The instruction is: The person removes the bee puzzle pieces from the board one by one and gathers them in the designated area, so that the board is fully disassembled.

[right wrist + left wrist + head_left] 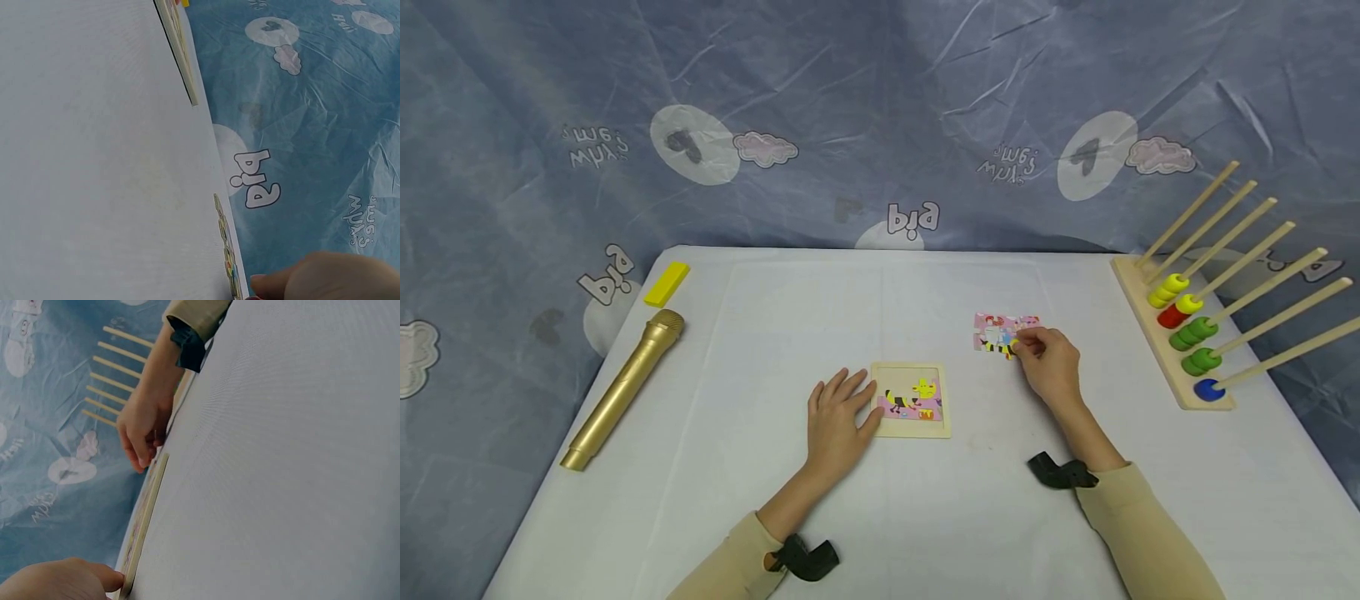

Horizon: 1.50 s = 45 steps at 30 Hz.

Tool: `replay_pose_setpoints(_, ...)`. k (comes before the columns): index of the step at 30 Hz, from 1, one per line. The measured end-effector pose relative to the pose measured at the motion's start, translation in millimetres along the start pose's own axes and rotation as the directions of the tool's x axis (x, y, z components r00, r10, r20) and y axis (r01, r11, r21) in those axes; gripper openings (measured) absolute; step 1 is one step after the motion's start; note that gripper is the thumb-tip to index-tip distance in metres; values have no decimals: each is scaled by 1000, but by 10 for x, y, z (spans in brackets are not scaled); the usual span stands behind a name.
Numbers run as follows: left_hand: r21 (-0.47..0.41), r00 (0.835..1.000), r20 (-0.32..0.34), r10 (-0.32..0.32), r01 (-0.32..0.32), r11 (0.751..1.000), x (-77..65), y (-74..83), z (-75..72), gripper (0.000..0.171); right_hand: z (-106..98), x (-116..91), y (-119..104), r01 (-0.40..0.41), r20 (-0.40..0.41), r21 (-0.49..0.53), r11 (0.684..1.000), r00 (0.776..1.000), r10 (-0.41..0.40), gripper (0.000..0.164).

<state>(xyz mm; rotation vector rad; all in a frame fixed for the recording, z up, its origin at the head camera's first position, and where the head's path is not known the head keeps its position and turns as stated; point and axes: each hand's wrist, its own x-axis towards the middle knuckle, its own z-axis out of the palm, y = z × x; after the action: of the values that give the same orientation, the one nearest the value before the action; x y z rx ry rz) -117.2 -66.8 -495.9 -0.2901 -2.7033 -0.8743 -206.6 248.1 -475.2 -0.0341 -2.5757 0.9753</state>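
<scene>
A square wooden puzzle board (913,430) lies in the middle of the white table, with several pink, yellow and black picture pieces (901,407) in its lower part and bare wood above. My left hand (838,425) rests at its left side, fingers spread; in the left wrist view the thumb (103,575) touches the board's edge. To the right and farther back lies a group of loose puzzle pieces (988,329). At their right end my right hand (1052,367) pinches a puzzle piece (1014,345) between thumb and fingers; the fingers partly hide it.
At the left lie a gold microphone (625,390) and a yellow block (666,284). A wooden bead rack (1172,354) with upright pegs and coloured beads stands at the right edge. Behind the table (820,300) hangs a blue-grey printed cloth (850,100).
</scene>
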Motion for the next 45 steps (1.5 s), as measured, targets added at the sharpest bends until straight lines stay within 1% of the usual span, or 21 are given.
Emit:
replay_pose_setpoints(5, 3, 1000, 0, -4, 4, 1000, 1, -7, 2, 39, -15, 14, -31, -17, -59, 61, 998, 998, 21, 20)
replay_pose_setpoints(8, 5, 1000, 1, -5, 5, 1000, 2, -12, 4, 39, -21, 19, -54, -30, -52, 86, 996, 998, 35, 22)
replay_pose_setpoints(10, 5, 1000, 3, -6, 6, 1000, 2, -12, 3, 39, -29, 13, -97, -43, -23, 106, 993, 999, 46, 23)
replay_pose_setpoints(12, 6, 1000, 4, -7, 7, 1000, 1, -11, 2, 39, -34, -5, -163, -45, 23, 124, 991, 999, 43, 24)
replay_pose_setpoints(16, 5, 1000, 0, -6, 6, 1000, 0, -11, 13, 39, -47, -85, -358, -22, 130, 168, 985, 992, -1, 26)
replay_pose_setpoints(21, 3, 1000, 2, 4, -4, 1000, 3, -4, 37, 40, -34, -242, -611, 21, 223, 221, 975, 972, -71, 27)
replay_pose_setpoints(26, -4, 1000, 1, 2, -2, 1000, 2, 10, 34, 40, 45, -386, -767, 64, 298, 258, 964, 944, -142, 28)
replay_pose_setpoints(30, -2, 1000, 3, -2, 2, 1000, -3, 12, 25, 39, 112, -454, -825, 89, 321, 266, 960, 931, -175, 29)
replay_pose_setpoints(35, 5, 1000, -3, -3, 3, 1000, -1, 3, 17, 39, 151, -481, -859, 83, 326, 277, 957, 929, -174, 31)
replay_pose_setpoints(45, -1, 1000, -8, -4, 4, 1000, 1, 0, 16, 38, 249, -510, -793, 96, 344, 292, 951, 918, -198, 33)
